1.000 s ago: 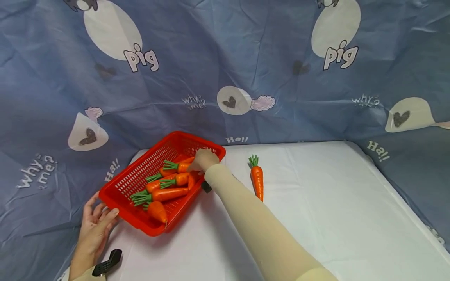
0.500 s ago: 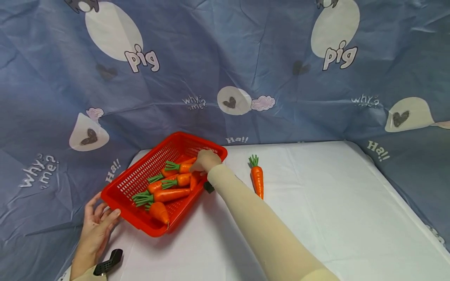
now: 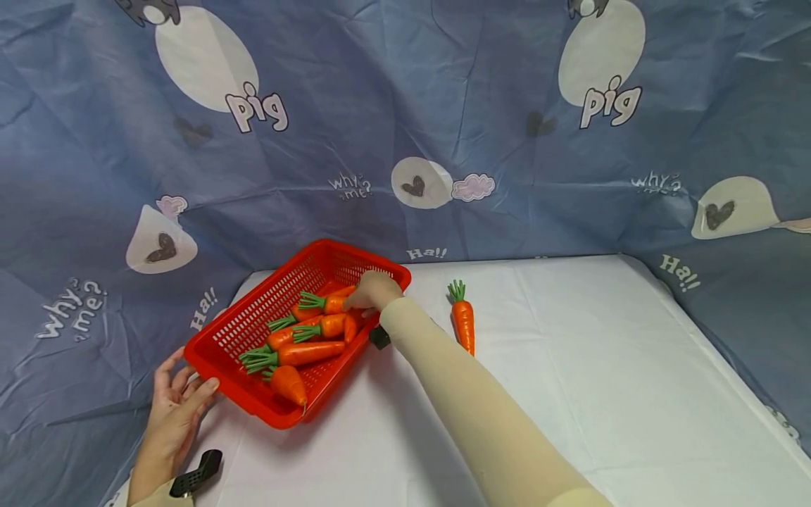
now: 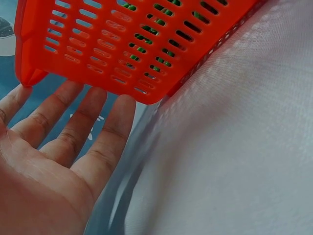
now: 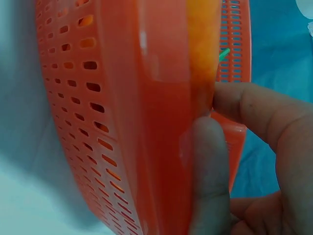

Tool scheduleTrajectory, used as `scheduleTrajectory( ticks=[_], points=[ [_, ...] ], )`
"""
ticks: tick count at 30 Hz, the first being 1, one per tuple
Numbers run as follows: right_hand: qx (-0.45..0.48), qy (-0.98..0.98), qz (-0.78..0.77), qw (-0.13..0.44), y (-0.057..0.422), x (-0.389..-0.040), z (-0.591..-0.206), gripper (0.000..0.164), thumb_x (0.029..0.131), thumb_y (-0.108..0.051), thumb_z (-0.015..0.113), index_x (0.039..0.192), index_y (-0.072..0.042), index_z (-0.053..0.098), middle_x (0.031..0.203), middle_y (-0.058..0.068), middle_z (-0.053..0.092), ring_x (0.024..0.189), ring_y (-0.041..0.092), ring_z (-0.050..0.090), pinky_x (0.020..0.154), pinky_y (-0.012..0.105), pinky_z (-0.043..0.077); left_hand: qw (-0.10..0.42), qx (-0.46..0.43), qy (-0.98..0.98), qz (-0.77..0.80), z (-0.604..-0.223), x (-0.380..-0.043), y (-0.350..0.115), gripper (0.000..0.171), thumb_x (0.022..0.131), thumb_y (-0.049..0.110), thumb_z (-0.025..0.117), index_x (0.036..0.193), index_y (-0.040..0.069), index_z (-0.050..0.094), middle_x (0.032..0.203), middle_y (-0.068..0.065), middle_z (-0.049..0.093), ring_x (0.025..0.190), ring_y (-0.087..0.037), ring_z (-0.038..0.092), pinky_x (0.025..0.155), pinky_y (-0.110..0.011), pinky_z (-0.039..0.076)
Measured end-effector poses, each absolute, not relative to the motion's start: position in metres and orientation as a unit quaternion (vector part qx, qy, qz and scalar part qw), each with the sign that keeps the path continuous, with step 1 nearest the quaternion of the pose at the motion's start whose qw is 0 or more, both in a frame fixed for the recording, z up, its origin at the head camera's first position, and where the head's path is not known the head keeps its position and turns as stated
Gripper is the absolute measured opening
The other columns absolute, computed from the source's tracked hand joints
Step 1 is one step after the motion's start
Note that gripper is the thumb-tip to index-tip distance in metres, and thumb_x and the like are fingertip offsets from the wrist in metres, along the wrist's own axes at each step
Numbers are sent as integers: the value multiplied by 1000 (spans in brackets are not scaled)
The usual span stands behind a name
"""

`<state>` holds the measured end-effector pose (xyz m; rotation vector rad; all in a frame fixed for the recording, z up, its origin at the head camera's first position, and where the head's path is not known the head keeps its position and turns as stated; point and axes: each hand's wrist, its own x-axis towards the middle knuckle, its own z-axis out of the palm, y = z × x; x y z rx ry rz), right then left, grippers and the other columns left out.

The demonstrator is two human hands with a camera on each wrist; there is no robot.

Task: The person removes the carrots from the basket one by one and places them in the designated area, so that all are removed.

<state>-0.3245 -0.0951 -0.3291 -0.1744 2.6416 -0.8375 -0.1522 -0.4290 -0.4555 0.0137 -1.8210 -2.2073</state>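
A red plastic basket (image 3: pixel 237 310) holds several orange carrots with green tops, such as one carrot (image 3: pixel 310 352) near its right wall. My left hand (image 3: pixel 167 429) is at the basket's near left corner. In the left wrist view its fingers (image 4: pixel 110 132) reach up straight, tips against the basket's lower edge; the thumb lies by the rim in the head view. Inside the right side of the basket, my right hand (image 3: pixel 375 290) pinches the end of a carrot (image 5: pixel 203 39) between thumb and index finger, close to the rim. The rest of that hand's grip is partly hidden.
One carrot (image 3: pixel 464 324) lies alone on the white tablecloth (image 3: pixel 583 366), right of the basket and partly covered by my right forearm. A blue printed cloth (image 3: pixel 507 141) rises behind the table's far edge.
The basket and both hands appear very slightly further right and lower in the head view. Neither hand has visibly changed its hold.
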Motion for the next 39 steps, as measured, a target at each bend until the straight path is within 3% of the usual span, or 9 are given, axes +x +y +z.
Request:
scheduleTrajectory(
  ticks=[8,13,16,20,22,25,28,32,39],
  points=[
    [-68,894,-390,210,-88,-322,-324,36,97,-24,81,112,0,61,137,20,62,55,9,65,62,18,58,141,18,-633,-761,-455,-154,-430,78,103,-7,62,155,37,24,137,17,59,112,3,66,83,-17,62],
    [-62,876,-427,215,-86,-321,-324,41,96,-23,81,118,2,57,137,21,58,56,10,65,57,17,57,134,46,-645,-751,-454,-154,-429,80,104,-2,64,158,38,20,137,19,56,112,5,65,84,-15,61],
    [-67,861,-453,220,-84,-321,-324,53,96,-21,81,133,5,53,141,20,54,58,11,65,61,19,59,135,47,-645,-751,-453,-154,-429,81,104,-1,64,159,38,20,137,19,56,112,5,65,84,-15,61],
    [-78,829,-496,244,-80,-322,-325,85,97,-19,79,162,5,30,163,19,40,64,12,65,63,20,60,138,38,-637,-758,-453,-154,-429,80,104,-4,63,158,37,22,136,20,59,112,3,65,84,-16,62],
    [-83,821,-507,250,-78,-323,-325,89,97,-19,78,165,4,25,157,18,45,63,12,63,62,20,59,140,36,-635,-759,-454,-154,-429,80,104,-4,63,158,36,22,135,20,60,111,3,66,83,-17,62],
    [-90,811,-519,256,-76,-322,-325,79,97,-17,78,157,8,33,115,14,60,58,12,59,60,19,59,143,34,-636,-758,-454,-154,-430,80,103,-5,63,159,36,23,134,20,61,111,3,67,83,-17,62],
    [-94,795,-538,263,-75,-321,-326,60,96,-15,78,139,6,41,81,5,51,54,11,54,61,20,59,142,35,-638,-756,-454,-154,-430,80,103,-4,64,159,36,22,135,20,61,110,3,66,83,-17,62],
    [-99,775,-563,271,-72,-319,-326,49,97,-13,77,127,3,42,72,1,48,54,11,52,61,20,59,139,39,-642,-753,-454,-153,-430,80,104,-3,64,159,37,21,135,20,59,111,4,66,83,-16,62],
    [-108,766,-571,274,-69,-317,-326,49,96,-14,76,124,4,40,68,3,51,57,11,54,59,20,60,139,39,-642,-753,-454,-153,-429,80,103,-3,64,159,36,21,134,21,60,110,5,66,83,-16,62]
  ],
)
